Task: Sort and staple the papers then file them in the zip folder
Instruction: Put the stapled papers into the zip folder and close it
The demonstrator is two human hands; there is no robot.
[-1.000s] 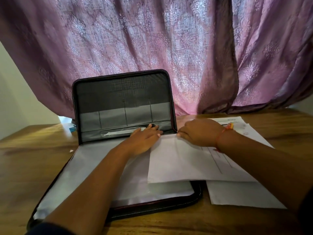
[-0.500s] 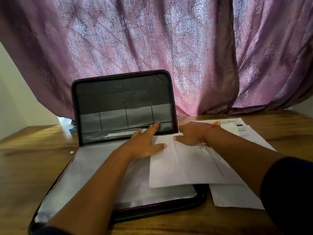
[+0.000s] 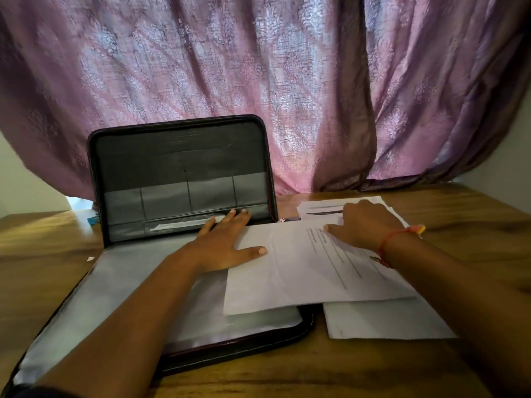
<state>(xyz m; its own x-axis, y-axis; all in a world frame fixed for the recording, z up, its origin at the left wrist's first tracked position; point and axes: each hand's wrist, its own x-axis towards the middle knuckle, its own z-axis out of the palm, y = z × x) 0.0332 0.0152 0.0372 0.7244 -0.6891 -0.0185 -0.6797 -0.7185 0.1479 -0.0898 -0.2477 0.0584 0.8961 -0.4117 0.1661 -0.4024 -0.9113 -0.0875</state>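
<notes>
1. Since a second ago my right hand (image 3: 365, 225) has slid off to the right, away from the folder's corner, so more of the printed sheet shows now. My left hand barely budged.
2. Far left: wooden table (image 3: 43, 254), with the zip folder (image 3: 178, 179) lying open on it, lid standing upright against the purple curtain (image 3: 258, 67).
3. My left hand (image 3: 224, 245) lies flat on the folder's grey inside, fingers straight and a bit spread, tips up at the lid pocket, thumb out on the edge of the top sheet.
4. That top sheet (image 3: 301, 271) lies half over the folder's right side, half over the table.
5. Right hand rests palm down on it, fingers loosely bent, forefinger on the print. Not pinching anything as far as I can tell.
6. More papers (image 3: 382, 323) sit underneath, right of the folder, and another little stack (image 3: 321, 208) behind my right hand.
</notes>
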